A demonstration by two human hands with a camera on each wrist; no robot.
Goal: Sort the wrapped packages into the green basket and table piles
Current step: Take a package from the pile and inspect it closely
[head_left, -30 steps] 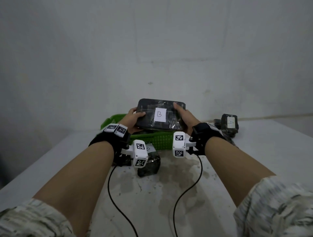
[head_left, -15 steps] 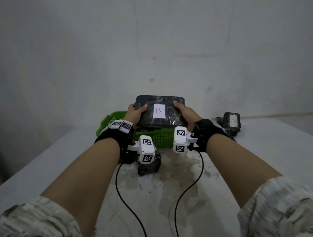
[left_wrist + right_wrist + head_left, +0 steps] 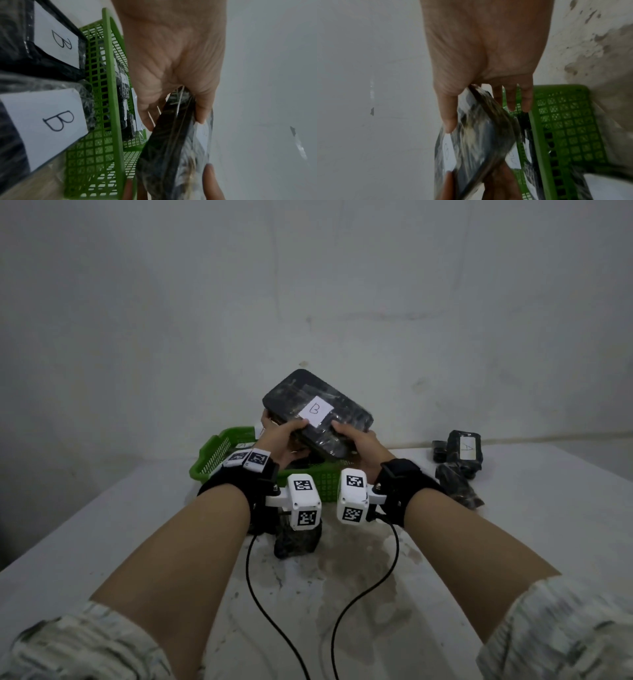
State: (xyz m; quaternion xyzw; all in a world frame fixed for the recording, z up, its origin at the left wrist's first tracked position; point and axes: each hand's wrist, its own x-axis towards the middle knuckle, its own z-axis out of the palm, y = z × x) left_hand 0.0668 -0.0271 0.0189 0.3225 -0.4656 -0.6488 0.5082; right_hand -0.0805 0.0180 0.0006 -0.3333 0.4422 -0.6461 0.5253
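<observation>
Both hands pinch the B pack (image 3: 317, 412) over the basket (image 3: 219, 453), left hand (image 3: 281, 440) and right hand (image 3: 359, 443) thumbs on top, fingers under. It looks flat and stiffish, but the plastic wrap is probably slick, so holding the near edge two-handed seems smart.

Wrist cameras (image 3: 305, 501) hide most of a dark package (image 3: 297, 542) beneath them.

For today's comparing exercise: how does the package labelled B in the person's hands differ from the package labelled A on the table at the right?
The B package is held in the air, tilted, by the left hand and right hand; the A package rests untouched on the table. B looks wider and flatter, A smaller and blockier. Both are dark, plastic-wrapped, with white paper labels.
</observation>
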